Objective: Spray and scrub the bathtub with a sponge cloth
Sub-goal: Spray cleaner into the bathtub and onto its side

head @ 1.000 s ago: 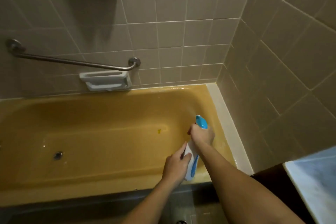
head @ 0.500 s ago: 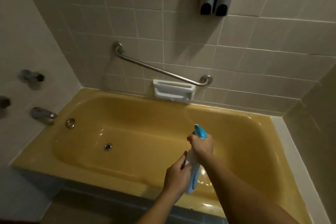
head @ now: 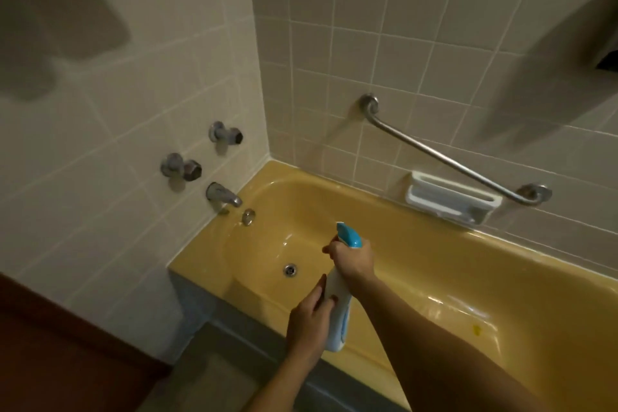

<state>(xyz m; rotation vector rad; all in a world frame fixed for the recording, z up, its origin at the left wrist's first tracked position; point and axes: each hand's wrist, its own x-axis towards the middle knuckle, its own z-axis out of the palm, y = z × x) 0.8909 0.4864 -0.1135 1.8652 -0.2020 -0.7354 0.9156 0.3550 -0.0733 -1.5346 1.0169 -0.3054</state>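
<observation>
A white spray bottle point(head: 338, 318) with a blue head is held over the near rim of the yellow bathtub point(head: 444, 264). My right hand point(head: 352, 259) grips its neck below the blue head, whose nozzle points toward the tap end. My left hand point(head: 309, 321) holds the lower body of the bottle. The round drain point(head: 290, 270) lies in the tub floor just left of the bottle. No sponge cloth is in view.
A spout point(head: 222, 196) and two tap handles point(head: 182, 168) stick out of the left wall. A steel grab bar point(head: 448, 157) and a white soap dish point(head: 451, 199) are on the back wall. A small yellow speck point(head: 476, 329) lies in the tub at right.
My view has swung left from the tub's right end to the tap end. Both hands keep their hold on the bottle, which stays pointed ahead over the tub.
</observation>
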